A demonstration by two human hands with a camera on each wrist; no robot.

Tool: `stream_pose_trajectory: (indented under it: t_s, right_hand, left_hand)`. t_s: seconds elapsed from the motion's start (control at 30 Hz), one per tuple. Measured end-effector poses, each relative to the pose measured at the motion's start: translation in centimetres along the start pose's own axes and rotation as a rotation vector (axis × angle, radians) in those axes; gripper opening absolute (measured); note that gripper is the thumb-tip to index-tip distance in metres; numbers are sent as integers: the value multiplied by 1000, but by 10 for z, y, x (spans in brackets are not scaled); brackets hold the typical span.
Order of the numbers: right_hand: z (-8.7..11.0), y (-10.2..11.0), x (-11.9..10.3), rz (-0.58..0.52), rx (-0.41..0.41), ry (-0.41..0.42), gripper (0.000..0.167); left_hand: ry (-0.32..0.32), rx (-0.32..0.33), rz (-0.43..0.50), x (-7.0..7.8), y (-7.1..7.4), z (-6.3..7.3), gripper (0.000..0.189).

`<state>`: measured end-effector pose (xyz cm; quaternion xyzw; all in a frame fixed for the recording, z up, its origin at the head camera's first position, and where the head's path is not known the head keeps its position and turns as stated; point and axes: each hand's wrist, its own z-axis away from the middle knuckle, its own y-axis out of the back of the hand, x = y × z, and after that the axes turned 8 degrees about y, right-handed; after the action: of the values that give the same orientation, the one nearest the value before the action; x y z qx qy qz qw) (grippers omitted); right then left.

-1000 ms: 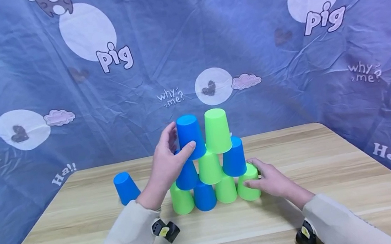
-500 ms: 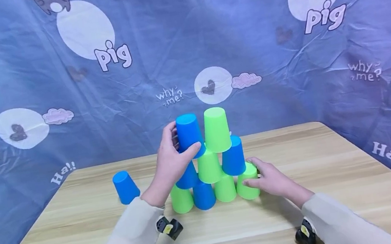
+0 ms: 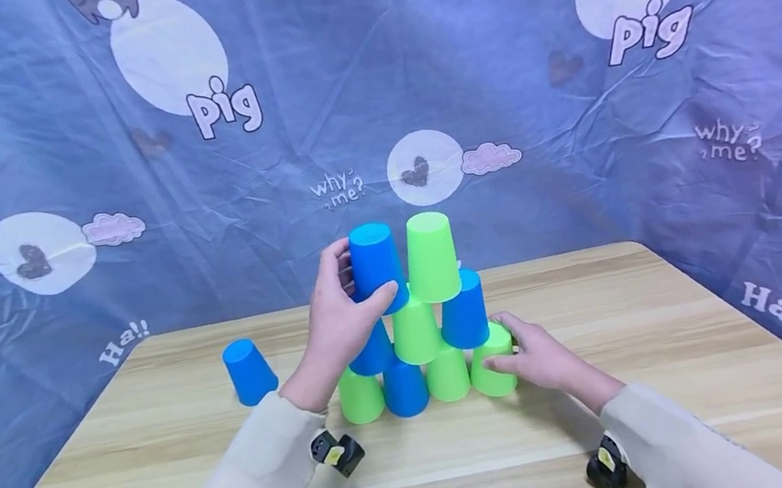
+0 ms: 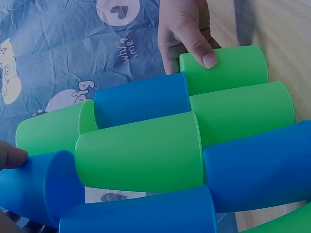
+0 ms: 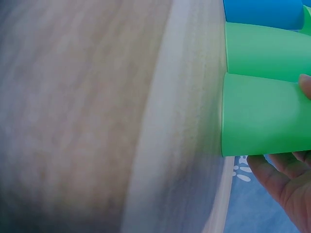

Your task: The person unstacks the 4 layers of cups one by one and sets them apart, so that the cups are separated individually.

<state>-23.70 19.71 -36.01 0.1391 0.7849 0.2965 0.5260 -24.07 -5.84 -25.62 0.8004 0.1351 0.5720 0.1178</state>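
In the head view, inverted plastic cups form a stacked pyramid. My left hand (image 3: 337, 319) grips a blue cup (image 3: 373, 259) at the left of the top row, thumb on its near side and fingers behind. Beside it stands a green cup (image 3: 432, 257). The middle row has a blue cup (image 3: 371, 352), a green cup (image 3: 415, 331) and another blue cup (image 3: 463, 309). My right hand (image 3: 545, 360) holds the bottom row's rightmost green cup (image 3: 494, 372) between thumb and fingers. In the left wrist view, the held blue cup (image 4: 24, 182) shows its open rim slightly tilted.
A separate blue cup (image 3: 251, 372) stands upside down on the wooden table (image 3: 470, 468), left of the pyramid and near the left forearm. A blue printed cloth (image 3: 282, 125) hangs behind and along the sides of the table. Each wrist wears a small black camera (image 3: 339, 452).
My left hand has shifted slightly right, and its thumb reaches farther across the blue cup. The right hand keeps its hold on the green cup. The head view has drifted a little.
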Motion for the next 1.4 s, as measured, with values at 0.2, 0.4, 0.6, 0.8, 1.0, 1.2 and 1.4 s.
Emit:
stream_pose_trajectory:
  t_s: [0.2, 0.4, 0.6, 0.8, 1.0, 1.2, 1.4]
  right_hand:
    - [-1, -1, 3, 3, -1, -12, 53]
    - [-2, -1, 6, 21, -3, -15, 54]
    - [-1, -1, 6, 28, -7, -14, 56]
    - [-1, -2, 6, 25, -4, -16, 55]
    - [-1, -1, 6, 19, -3, -11, 56]
    - [-1, -1, 5, 19, -5, -17, 57]
    - [0, 0, 4, 15, -7, -10, 57]
  left_hand:
    - [-74, 55, 33, -3, 4, 2, 65]
    - [-151, 107, 73, -5, 10, 3, 64]
    - [-187, 143, 95, -8, 19, 6, 62]
    - [-181, 181, 111, -13, 32, 10, 62]
    - [-193, 245, 111, -20, 43, 12, 61]
    - [-235, 275, 119, -29, 53, 16, 60]
    - [-285, 357, 118, -41, 65, 21, 59]
